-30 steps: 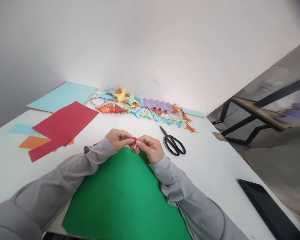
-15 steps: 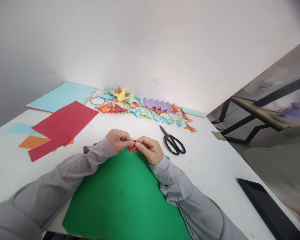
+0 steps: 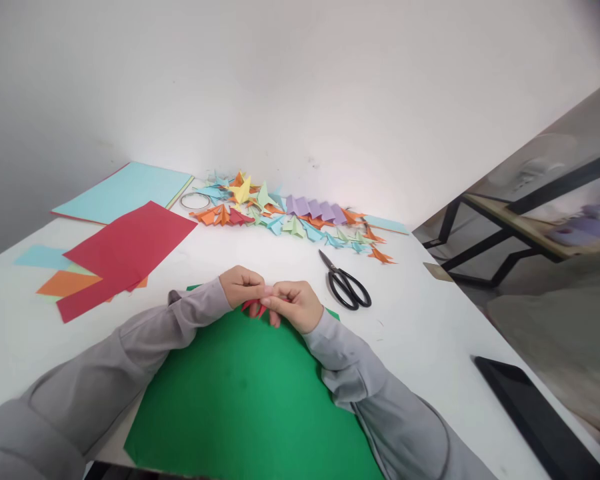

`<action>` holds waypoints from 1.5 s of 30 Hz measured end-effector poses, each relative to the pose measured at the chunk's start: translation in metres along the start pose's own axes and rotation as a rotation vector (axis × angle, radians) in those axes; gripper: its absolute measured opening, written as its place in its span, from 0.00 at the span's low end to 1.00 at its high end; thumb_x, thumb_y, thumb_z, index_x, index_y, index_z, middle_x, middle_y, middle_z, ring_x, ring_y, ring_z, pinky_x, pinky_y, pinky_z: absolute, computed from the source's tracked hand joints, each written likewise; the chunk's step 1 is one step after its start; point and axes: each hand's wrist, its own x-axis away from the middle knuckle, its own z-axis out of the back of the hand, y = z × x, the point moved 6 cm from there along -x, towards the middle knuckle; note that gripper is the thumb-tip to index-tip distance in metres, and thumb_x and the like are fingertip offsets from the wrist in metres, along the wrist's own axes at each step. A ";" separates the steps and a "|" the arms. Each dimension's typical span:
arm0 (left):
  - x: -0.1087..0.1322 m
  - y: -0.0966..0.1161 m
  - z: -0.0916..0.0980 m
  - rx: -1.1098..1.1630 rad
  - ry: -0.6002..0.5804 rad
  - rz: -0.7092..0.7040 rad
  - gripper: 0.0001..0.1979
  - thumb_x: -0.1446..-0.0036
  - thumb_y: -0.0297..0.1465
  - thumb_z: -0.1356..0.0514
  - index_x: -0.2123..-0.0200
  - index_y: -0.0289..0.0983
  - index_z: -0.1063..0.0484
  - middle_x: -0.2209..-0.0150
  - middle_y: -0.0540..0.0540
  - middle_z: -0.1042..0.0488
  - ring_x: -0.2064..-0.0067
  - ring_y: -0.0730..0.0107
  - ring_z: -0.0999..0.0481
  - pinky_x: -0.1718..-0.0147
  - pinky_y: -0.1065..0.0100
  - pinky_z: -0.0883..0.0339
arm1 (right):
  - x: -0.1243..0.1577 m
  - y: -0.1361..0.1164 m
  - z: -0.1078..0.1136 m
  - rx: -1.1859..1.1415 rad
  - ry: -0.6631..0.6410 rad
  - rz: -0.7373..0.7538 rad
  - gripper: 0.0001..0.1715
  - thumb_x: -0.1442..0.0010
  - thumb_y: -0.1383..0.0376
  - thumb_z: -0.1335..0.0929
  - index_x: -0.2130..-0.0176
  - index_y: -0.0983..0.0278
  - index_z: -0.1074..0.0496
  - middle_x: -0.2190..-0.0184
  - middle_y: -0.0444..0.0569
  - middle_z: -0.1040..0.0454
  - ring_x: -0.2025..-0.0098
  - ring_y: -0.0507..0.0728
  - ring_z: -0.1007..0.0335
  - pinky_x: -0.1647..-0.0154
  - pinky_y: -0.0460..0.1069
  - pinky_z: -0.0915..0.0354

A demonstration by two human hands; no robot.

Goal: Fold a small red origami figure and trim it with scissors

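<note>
A small folded piece of red paper [image 3: 254, 309] is pinched between my two hands, above the far end of a green sheet [image 3: 250, 393]. My left hand [image 3: 242, 285] grips it from the left with thumb and bent fingers. From the right, my right hand [image 3: 298, 305] closes on it, the fingertips of both hands meeting. Much of the red paper is hidden by the fingers, so its full shape cannot be made out. Black-handled scissors [image 3: 349, 287] lie on the white table just right of my right hand, blades pointing away.
Folded paper pieces [image 3: 280, 217] in several colours line the wall. At left lie a red sheet [image 3: 130, 243], a light-blue sheet [image 3: 125, 193], an orange piece [image 3: 67, 283] and a wire ring [image 3: 195, 201]. A black tablet-like device [image 3: 535, 413] rests by the right edge.
Both hands have shifted slightly, the left a little rightward and down. The red paper has turned and hangs lower, with more of it showing beneath the fingers.
</note>
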 end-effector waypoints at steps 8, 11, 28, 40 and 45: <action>0.002 0.001 -0.005 0.077 -0.006 -0.006 0.20 0.51 0.44 0.41 0.83 0.34 0.36 0.91 0.54 0.37 0.88 0.80 0.38 0.88 0.77 0.47 | -0.003 0.007 -0.004 -0.186 -0.155 -0.081 0.23 0.53 0.49 0.30 0.79 0.67 0.32 0.89 0.42 0.31 0.90 0.48 0.39 0.89 0.43 0.42; 0.004 0.004 -0.008 0.070 -0.009 -0.001 0.19 0.51 0.42 0.40 0.82 0.34 0.35 0.89 0.53 0.35 0.88 0.80 0.38 0.89 0.77 0.49 | -0.001 0.005 -0.004 -0.154 -0.180 -0.067 0.22 0.54 0.50 0.30 0.79 0.67 0.32 0.91 0.40 0.33 0.90 0.46 0.42 0.89 0.42 0.44; -0.004 0.008 0.017 0.198 0.223 -0.248 0.15 0.63 0.31 0.32 0.68 0.33 0.23 0.67 0.42 0.23 0.68 0.69 0.25 0.71 0.71 0.31 | -0.009 0.013 0.001 -0.555 -0.201 -0.201 0.20 0.51 0.55 0.32 0.85 0.64 0.37 0.96 0.39 0.43 0.94 0.47 0.53 0.92 0.43 0.55; -0.002 0.003 0.022 0.119 0.369 -0.201 0.07 0.64 0.30 0.32 0.77 0.32 0.23 0.78 0.45 0.24 0.75 0.71 0.27 0.75 0.71 0.33 | -0.009 0.013 0.011 -0.400 -0.145 -0.164 0.25 0.50 0.49 0.35 0.80 0.68 0.30 0.91 0.46 0.32 0.90 0.50 0.40 0.89 0.44 0.46; -0.004 -0.003 0.018 0.175 0.261 -0.018 0.09 0.68 0.29 0.31 0.80 0.31 0.26 0.84 0.49 0.28 0.81 0.75 0.29 0.80 0.74 0.35 | -0.005 0.003 0.020 -0.151 -0.020 -0.034 0.20 0.58 0.52 0.27 0.77 0.67 0.31 0.86 0.43 0.29 0.85 0.49 0.35 0.82 0.44 0.38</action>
